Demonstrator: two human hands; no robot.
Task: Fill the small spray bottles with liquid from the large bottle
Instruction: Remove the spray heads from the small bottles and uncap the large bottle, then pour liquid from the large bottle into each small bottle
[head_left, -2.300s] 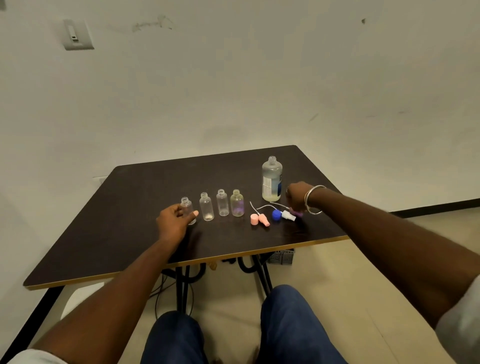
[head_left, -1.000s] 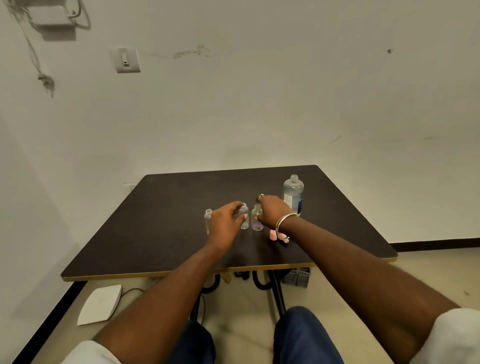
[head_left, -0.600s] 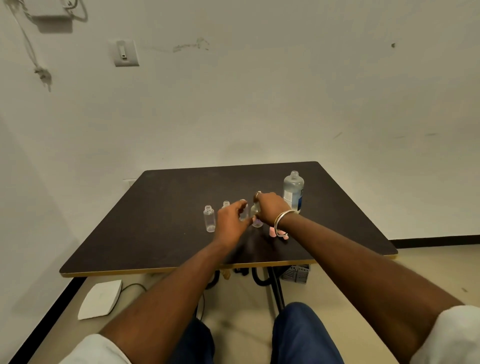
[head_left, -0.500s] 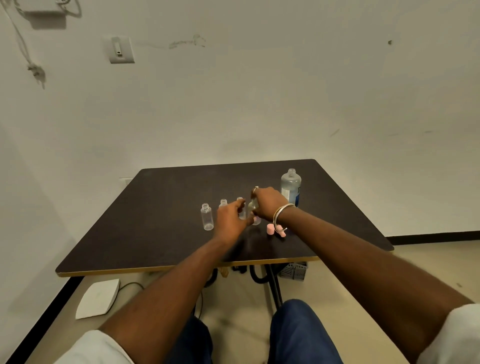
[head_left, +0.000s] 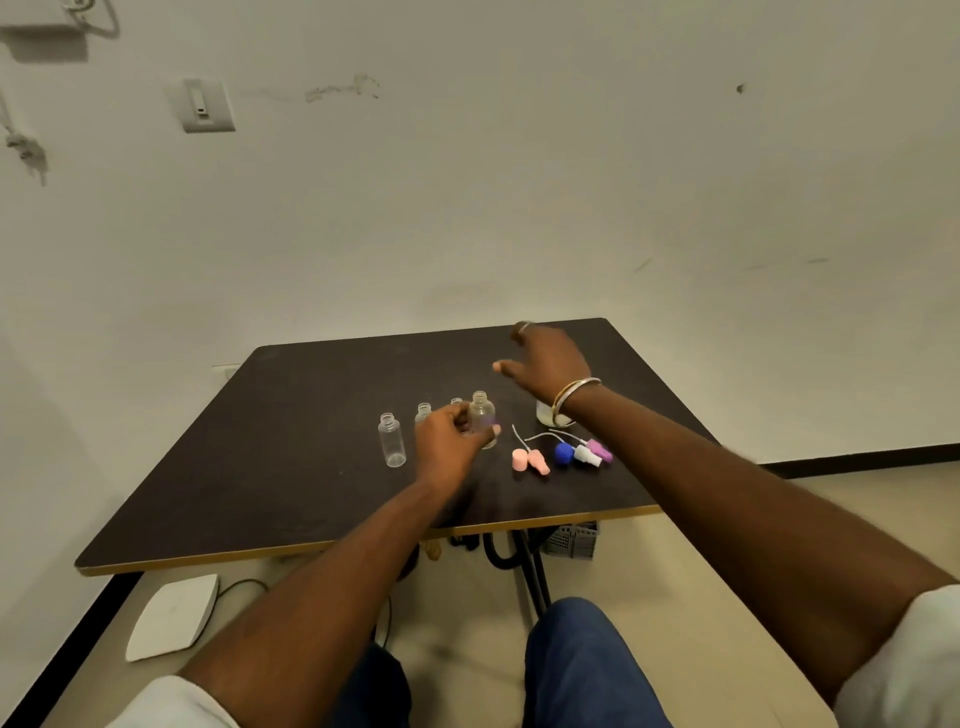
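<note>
Left hand (head_left: 449, 449) grips small bottle (head_left: 482, 415) mid-frame; right hand (head_left: 548, 364) spread, empty, over big bottle (head_left: 544, 415) just right; I fear wrist clips it, tips it, spills liquid

Dark table (head_left: 291, 467), off-white wall (head_left: 519, 182), wall switch (head_left: 203, 105), beige floor (head_left: 701, 561).

Large bottle (head_left: 544, 417): all but the base hidden behind the wrist of the right hand (head_left: 548, 364), itself blurred. Two small bottles (head_left: 423, 411): only necks show past the left hand (head_left: 449, 452).
</note>
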